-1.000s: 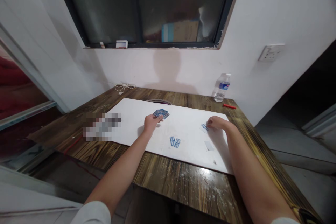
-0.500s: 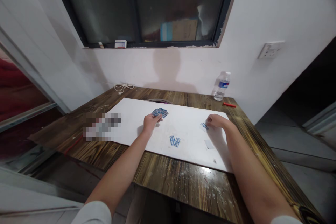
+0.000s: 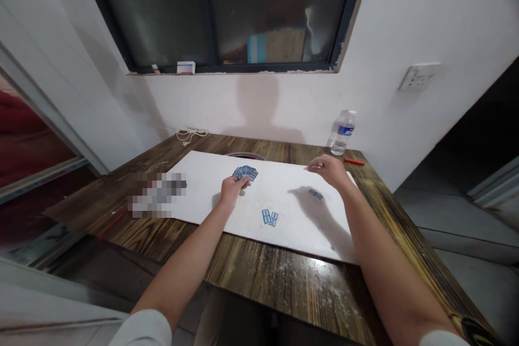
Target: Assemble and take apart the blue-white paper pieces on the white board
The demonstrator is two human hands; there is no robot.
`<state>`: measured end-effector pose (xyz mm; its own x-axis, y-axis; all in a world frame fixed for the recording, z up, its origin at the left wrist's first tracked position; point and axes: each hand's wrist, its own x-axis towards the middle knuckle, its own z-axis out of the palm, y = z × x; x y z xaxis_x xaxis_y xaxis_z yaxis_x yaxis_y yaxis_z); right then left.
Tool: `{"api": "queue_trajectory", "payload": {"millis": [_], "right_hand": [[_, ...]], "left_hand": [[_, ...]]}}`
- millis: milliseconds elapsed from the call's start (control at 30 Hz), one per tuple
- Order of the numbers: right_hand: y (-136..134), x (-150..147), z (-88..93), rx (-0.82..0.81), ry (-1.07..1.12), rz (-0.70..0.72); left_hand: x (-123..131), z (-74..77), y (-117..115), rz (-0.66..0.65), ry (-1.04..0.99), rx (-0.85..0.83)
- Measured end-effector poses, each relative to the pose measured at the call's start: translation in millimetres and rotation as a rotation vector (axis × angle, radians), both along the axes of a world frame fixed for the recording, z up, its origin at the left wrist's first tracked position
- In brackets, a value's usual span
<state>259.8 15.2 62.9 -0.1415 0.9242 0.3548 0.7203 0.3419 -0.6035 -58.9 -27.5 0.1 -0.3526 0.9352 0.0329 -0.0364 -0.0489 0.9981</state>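
Note:
Several blue-patterned cards [image 3: 245, 172] are spread in a fan, and my left hand [image 3: 234, 189] grips them at their lower edge over the white board [image 3: 211, 194]. My right hand [image 3: 327, 168] is raised above the board's far right part, its fingers pinched on what looks like a thin card [image 3: 307, 168], seen nearly edge-on. Below it, a small group of blue-and-white cards [image 3: 315, 194] lies on the board in the hand's shadow. Nearer me, a few more cards [image 3: 270, 218] overlap on the board, apart from both hands.
The board lies on a dark wooden table [image 3: 259, 265]. A water bottle [image 3: 344, 134] and a red stick-like object [image 3: 354, 161] are at the back right. A white cord [image 3: 191, 134] is coiled at the back left. A blurred patch [image 3: 158, 196] covers the board's left end.
My right hand has lifted up and away from the small card group on the right, moving slightly left. That group stays on the board. My left hand keeps its fan in nearly the same place.

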Motion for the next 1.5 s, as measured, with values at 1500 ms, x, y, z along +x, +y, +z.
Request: {"api": "queue_trajectory", "payload": {"millis": [1500], "right_hand": [[-46.0,-131.5,-57.5,-0.427,0.856,0.204]], "left_hand": [[14.9,5.9,-11.1,-0.233,0.151,-0.016]]}}
